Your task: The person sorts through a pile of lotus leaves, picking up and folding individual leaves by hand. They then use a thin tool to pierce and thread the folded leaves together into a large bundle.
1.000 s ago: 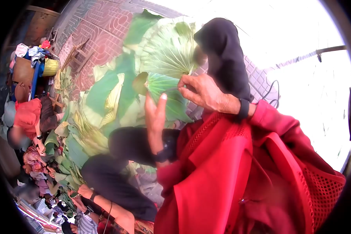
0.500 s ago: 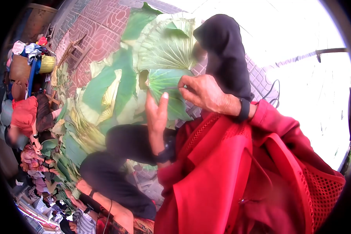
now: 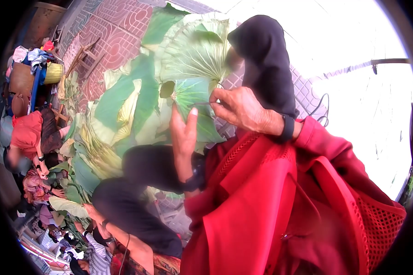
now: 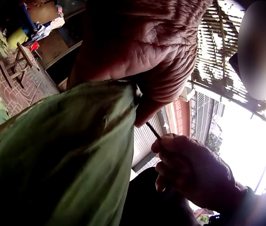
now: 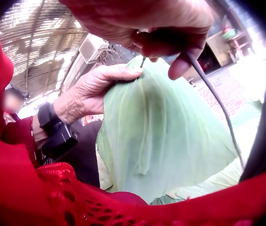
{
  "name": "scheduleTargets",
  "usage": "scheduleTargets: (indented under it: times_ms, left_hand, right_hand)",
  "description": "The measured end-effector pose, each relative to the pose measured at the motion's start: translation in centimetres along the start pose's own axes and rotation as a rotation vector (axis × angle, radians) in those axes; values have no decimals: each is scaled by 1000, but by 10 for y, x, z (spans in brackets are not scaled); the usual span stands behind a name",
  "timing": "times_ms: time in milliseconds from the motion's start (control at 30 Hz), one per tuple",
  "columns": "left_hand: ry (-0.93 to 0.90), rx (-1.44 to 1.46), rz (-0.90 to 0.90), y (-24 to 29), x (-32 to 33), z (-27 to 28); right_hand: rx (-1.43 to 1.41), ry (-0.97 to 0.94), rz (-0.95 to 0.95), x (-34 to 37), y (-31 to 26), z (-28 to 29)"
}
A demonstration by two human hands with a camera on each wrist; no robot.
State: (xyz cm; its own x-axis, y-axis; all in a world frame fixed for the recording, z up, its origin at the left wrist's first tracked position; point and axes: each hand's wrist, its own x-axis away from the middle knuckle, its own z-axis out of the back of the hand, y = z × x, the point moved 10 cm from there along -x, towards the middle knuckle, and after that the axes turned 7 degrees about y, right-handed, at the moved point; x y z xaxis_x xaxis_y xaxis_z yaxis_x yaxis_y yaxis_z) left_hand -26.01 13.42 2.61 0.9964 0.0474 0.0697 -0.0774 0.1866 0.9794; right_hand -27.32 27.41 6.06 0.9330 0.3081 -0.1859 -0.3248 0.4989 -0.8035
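Note:
In the head view my left hand pinches the gathered point of a green leaf, thumb on the near side. The right wrist view shows the broad leaf hanging below the left thumb. My right hand pinches a thin dark strand just right of the left thumb. One length of the strand trails down from the right fingers. A short end reaches toward the leaf tip in the left wrist view, with the right hand at its other end.
Large green and pale leaves overlap on the patterned paving beyond my hands. My dark-trousered knees flank the work. Seated people, one in a red shirt, and a yellow basket are at the left.
Both my hands keep nearly the same place and grip. The background has shifted slightly left. At lower left, a pale leaf now shows beside another person's hand.

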Motion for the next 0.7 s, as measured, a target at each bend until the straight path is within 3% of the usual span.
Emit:
scheduleTargets:
  times_ms: [500, 700]
  left_hand:
    - [-105, -21, 71, 3, 7, -23]
    - [-82, -43, 7, 12, 6, -22]
  right_hand:
    - [-18, -72, 14, 1, 2, -11]
    - [-19, -69, 12, -1, 2, -10]
